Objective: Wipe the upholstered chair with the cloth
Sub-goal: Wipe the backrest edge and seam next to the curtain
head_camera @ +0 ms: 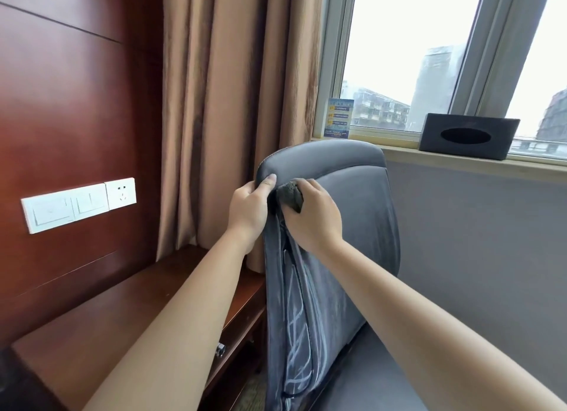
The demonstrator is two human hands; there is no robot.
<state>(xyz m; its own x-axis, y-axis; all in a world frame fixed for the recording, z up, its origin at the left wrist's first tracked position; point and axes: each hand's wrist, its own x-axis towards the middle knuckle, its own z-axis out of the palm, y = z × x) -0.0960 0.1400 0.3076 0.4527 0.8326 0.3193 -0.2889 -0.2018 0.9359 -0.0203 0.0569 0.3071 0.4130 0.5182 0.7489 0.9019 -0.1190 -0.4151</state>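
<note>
The grey upholstered chair (352,214) stands in the middle of the view, its backrest upright and its dark seat at the lower right. My left hand (248,211) grips the left edge of the backrest near the top, thumb on the front face. My right hand (313,217) presses a bunched dark grey cloth (290,196) against the upper left of the backrest, right beside my left thumb. Most of the cloth is hidden under my fingers. Pale streaks mark the backrest's left side lower down.
A dark wooden side table (129,312) sits left of the chair, against a wood-panelled wall with white switches and a socket (79,203). Brown curtains (221,103) hang behind. A black tissue box (469,136) and a blue card (339,117) stand on the window sill.
</note>
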